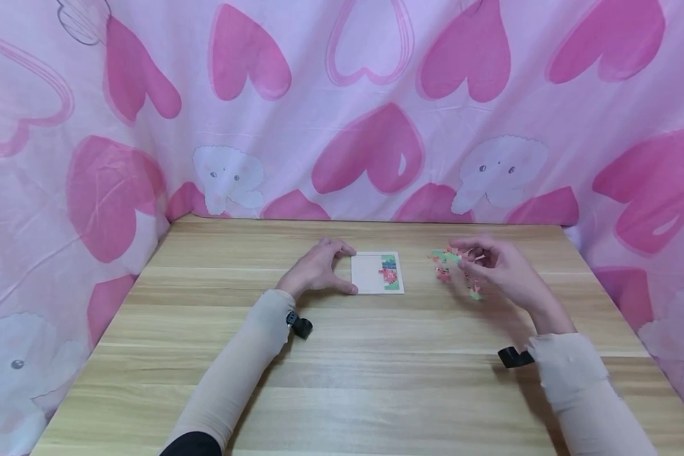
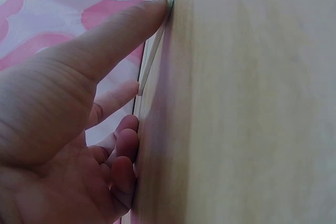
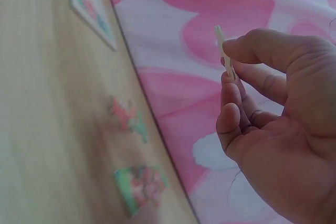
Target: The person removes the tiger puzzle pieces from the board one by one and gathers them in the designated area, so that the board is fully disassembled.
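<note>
A small square puzzle board lies on the table with a colourful strip of fitted pieces along its right side. My left hand holds the board at its left corners, thumb at the near one and index finger at the far one. My right hand is raised over loose puzzle pieces to the right of the board. Between its thumb and fingers it pinches a thin puzzle piece, seen edge-on in the right wrist view; its printed face is hidden there.
The wood-grain table runs back to a pink curtain with hearts, which also hangs along both sides. Loose red and green pieces lie below the right hand, some partly hidden by it in the head view.
</note>
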A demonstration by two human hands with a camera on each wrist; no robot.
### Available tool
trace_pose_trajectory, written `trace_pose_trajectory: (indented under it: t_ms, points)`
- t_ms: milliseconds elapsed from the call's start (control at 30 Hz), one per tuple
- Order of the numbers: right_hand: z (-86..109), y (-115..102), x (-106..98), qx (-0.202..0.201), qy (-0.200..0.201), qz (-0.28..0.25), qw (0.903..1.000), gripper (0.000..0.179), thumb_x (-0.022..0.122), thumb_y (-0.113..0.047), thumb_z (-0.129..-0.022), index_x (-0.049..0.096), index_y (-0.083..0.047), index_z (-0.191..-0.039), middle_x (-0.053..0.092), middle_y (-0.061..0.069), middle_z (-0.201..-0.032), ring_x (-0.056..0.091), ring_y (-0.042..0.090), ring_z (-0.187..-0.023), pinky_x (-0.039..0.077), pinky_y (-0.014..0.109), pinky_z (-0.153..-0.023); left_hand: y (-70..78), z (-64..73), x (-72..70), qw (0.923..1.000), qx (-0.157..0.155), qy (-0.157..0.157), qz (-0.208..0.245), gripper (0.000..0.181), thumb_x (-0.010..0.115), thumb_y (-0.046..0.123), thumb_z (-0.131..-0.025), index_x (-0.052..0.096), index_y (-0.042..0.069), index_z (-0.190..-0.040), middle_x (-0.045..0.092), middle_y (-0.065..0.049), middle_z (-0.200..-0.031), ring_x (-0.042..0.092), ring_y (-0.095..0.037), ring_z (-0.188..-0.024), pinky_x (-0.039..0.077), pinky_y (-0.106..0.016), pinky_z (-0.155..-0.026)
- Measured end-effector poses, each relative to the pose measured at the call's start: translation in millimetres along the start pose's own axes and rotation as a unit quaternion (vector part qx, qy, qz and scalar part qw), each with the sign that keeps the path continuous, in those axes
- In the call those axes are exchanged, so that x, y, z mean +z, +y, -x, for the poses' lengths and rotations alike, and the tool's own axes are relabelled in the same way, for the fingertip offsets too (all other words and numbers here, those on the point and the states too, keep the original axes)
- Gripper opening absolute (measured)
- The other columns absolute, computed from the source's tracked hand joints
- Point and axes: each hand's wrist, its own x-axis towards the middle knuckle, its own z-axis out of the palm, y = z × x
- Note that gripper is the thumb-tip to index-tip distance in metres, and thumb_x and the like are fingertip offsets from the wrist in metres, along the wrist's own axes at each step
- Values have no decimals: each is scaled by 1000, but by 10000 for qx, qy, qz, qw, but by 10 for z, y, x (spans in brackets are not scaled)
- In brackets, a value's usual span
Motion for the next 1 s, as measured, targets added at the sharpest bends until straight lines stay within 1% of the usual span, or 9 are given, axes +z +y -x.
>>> trace_pose_trajectory:
  t_ms: [167,300,433,533,700,733,800,900,1000]
  points:
    - [115,136,53,135,-90,6,9999,42,78,-5,-104,71,-5,-146,70,18,-105,66,20,-86,57,26,-69,3,-5,7,10000,-20,-3,-15,86,108,43,-72,68,28,-147,55,-1,-135,57,-23,-127,51,-48,-115]
    - [194,246,101,183,-243,-103,9995,48,79,-3,-102,67,-4,-149,68,16,-109,62,19,-89,56,23,-73,3,-5,9,10000,-31,10,-14,85,108,42,-72,68,28,-147,55,-1,-134,57,-23,-127,52,-47,-115]
    - [246,322,159,572,-412,-548,9960,49,80,-6,-102,66,-3,-149,59,10,-104,54,14,-89,51,21,-71,7,-2,7,10000,-40,14,1,86,108,42,-72,68,28,-147,55,-1,-133,57,-23,-126,52,-47,-114]
    - [262,360,198,769,-446,-660,9939,46,81,-8,-102,68,-2,-146,54,8,-99,50,12,-86,48,22,-67,8,1,5,10000,-43,13,0,86,108,43,-72,68,28,-147,54,-1,-133,57,-23,-126,52,-47,-113]
    - [260,406,227,645,-459,-307,9964,41,83,-7,-100,72,-3,-139,55,10,-94,49,13,-82,45,24,-62,6,8,8,10000,-63,41,4,86,108,43,-72,68,28,-147,54,-1,-134,57,-23,-126,52,-47,-114]
    - [259,413,229,612,-477,-238,9967,40,84,-6,-99,72,-4,-138,57,11,-95,50,13,-82,45,24,-62,5,9,10,10000,-66,42,1,86,108,43,-72,68,28,-147,54,-1,-134,57,-23,-126,52,-47,-114]
    - [258,430,229,506,-509,-82,9974,40,84,-6,-99,73,-5,-137,63,12,-99,50,14,-82,45,24,-62,6,9,12,10000,-63,39,-16,86,108,43,-72,68,28,-147,54,-1,-134,57,-23,-127,52,-47,-114]
    - [260,442,237,465,-518,10,9976,39,85,-8,-99,75,-8,-137,71,11,-106,52,13,-83,46,23,-64,8,7,14,10000,-44,30,-24,86,107,43,-73,68,28,-147,54,-1,-136,57,-23,-128,52,-48,-115]
    - [273,451,251,458,-558,58,9974,40,85,-9,-99,74,-7,-138,72,12,-110,53,15,-84,46,23,-65,12,9,13,10000,-36,24,-17,86,107,43,-73,68,27,-147,54,-1,-137,57,-23,-129,52,-48,-115]
